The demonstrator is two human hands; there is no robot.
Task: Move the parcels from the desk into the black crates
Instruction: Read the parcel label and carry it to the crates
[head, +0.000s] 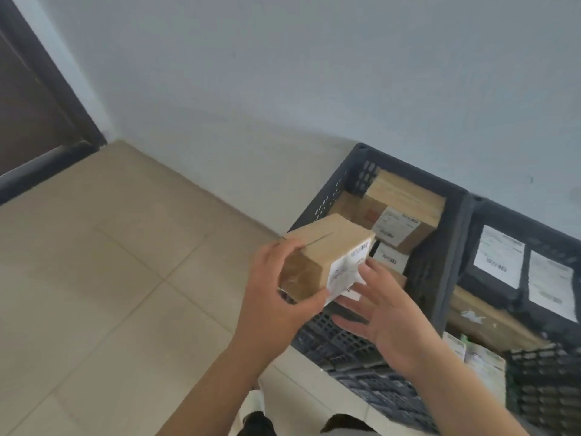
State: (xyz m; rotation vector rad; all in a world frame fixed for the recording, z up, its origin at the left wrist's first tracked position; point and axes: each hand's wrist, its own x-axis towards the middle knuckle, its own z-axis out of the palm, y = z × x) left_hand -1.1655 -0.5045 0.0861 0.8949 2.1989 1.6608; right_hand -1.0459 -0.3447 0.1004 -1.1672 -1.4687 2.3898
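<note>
Held parcel: a small brown cardboard box [327,256] with a white barcode label on its near end was up in the air, above the near left corner of the left crate
Left hand [276,297]: its grip was curled round the box, fingers over the top left edge and thumb under the labelled end
Right hand [386,313]: its grip was wide, fingers spread and fairly straight, the fingertips [364,269] touching the labelled end of the box; it did not clasp anything
Left crate [452,247]: a black slatted crate stood on the floor against the wall, already holding several parcels
Parcels in left crate: a larger brown box with a white label [405,212] sat toward the far side, tilted, with another labelled parcel [390,256] just below it, partly hidden by the held box
Right crate [515,212]: it stood just beside the left one, their walls touching
Parcels in right crate: two dark packages with white labels [500,256] lay side by side near the far end, a long brown parcel [490,319] lay nearer, and some pale printed packets [481,363] sat at the near edge
Floor [110,278]: beige tiles ran from the crates to a dark brown door [34,99] at the far left
Wall [314,73]: plain and pale, behind both crates
Person: bare forearms reached in from the bottom, with dark shoes [257,423] visible on the tiles
</note>
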